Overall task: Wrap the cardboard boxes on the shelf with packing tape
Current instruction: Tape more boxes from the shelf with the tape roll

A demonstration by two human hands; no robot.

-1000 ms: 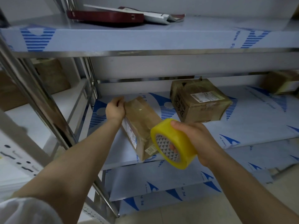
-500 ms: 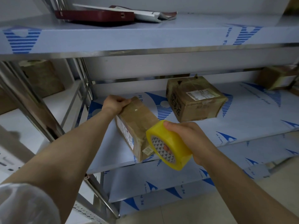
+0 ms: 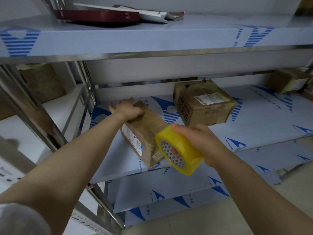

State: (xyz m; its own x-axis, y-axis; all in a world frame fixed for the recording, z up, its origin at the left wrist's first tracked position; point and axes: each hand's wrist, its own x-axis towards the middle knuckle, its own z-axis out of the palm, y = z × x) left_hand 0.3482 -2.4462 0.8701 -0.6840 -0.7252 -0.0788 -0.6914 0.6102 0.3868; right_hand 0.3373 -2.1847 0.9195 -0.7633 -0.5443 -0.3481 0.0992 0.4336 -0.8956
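Observation:
A long brown cardboard box (image 3: 144, 131) lies on the middle shelf (image 3: 254, 129), its near end at the shelf's front edge, a white label on its left side. My left hand (image 3: 127, 109) grips its far top corner. My right hand (image 3: 196, 139) holds a yellow roll of packing tape (image 3: 177, 151) just right of the box's near end, fingers through the core. A second, squarer cardboard box (image 3: 203, 102) with a shipping label stands behind, to the right.
A third box (image 3: 286, 80) sits at the shelf's far right. On the top shelf (image 3: 152, 36) lie a dark red case (image 3: 96, 16) and white papers (image 3: 157, 13). A steel post (image 3: 30, 107) stands left, with another box (image 3: 42, 82) behind it. Lower shelves run below.
My left hand has slid from the box's left side up over its far top corner. The box now lies flatter on the shelf. The tape roll stays by its near end.

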